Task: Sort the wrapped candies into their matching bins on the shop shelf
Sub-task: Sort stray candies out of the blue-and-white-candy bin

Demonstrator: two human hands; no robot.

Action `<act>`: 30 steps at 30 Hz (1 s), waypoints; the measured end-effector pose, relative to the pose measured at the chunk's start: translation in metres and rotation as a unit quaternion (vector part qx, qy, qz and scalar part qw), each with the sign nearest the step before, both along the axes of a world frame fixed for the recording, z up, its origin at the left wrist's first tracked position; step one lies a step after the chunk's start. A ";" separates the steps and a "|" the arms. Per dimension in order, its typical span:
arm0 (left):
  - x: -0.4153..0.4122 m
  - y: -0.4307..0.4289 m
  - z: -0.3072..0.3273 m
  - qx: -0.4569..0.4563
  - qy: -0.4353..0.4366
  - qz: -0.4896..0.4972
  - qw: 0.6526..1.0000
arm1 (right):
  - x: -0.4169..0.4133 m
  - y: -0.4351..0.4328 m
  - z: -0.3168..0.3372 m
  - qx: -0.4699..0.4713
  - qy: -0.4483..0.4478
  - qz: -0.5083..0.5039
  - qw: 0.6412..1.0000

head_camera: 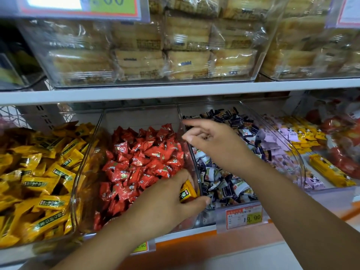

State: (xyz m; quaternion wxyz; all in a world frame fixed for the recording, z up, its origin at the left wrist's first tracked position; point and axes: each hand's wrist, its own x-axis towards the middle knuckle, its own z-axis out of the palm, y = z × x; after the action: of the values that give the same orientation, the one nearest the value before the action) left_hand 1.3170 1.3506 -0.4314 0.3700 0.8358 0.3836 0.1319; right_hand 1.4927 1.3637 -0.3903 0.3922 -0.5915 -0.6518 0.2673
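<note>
Shop shelf (175, 92) fills your view, clear bins in a row. Your left hand (167, 203) grips a yellow candy (187, 191) over the red-candy bin (140, 115), its length slanting up-right. Your right hand (212, 141) hovers, fingers loosely spread, above the dark-candy bin (196, 110).

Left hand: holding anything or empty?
Holding. The left hand grips a yellow wrapped candy above the red candies' bin; its wrapper shows between thumb and fingers.

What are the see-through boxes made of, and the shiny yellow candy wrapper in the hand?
The clear bins look like hard glossy plastic: you see through them and edges glint. The yellow candy in the left hand seems wrapped in thin shiny film, maybe foil: it gleams and creases.
</note>
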 end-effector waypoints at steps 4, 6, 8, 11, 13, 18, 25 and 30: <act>-0.001 -0.001 0.001 -0.019 -0.001 -0.005 1.000 | 0.036 -0.014 0.016 -0.110 -0.186 -0.024 0.976; -0.001 0.000 0.001 -0.026 -0.004 -0.004 1.000 | 0.058 -0.030 0.025 -0.213 -0.334 -0.043 0.917; 0.000 0.002 0.001 -0.028 -0.006 0.000 1.000 | 0.073 -0.044 0.031 -0.283 -0.409 -0.074 0.864; 0.001 0.005 0.004 -0.025 0.005 -0.006 1.000 | 0.076 -0.052 0.021 -0.318 -0.402 -0.084 0.854; 0.003 0.006 0.005 -0.025 0.007 -0.007 1.000 | 0.072 -0.048 0.000 -0.326 -0.371 -0.069 0.867; 0.004 0.005 0.001 0.027 0.005 -0.012 1.000 | 0.066 -0.026 -0.033 -0.322 -0.288 -0.069 0.899; 0.003 0.004 0.001 0.037 0.002 -0.012 0.999 | 0.077 -0.022 -0.028 -0.239 -0.106 -0.141 0.955; 0.003 0.002 0.002 0.033 0.005 -0.007 0.999 | 0.061 -0.028 0.021 -0.263 -0.405 -0.078 0.872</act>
State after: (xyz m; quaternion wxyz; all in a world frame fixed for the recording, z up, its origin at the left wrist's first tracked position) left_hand 1.3204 1.3529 -0.4294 0.3414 0.8509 0.3749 0.1376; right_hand 1.5537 1.3355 -0.3693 -0.0563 -0.7783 -0.6109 0.1339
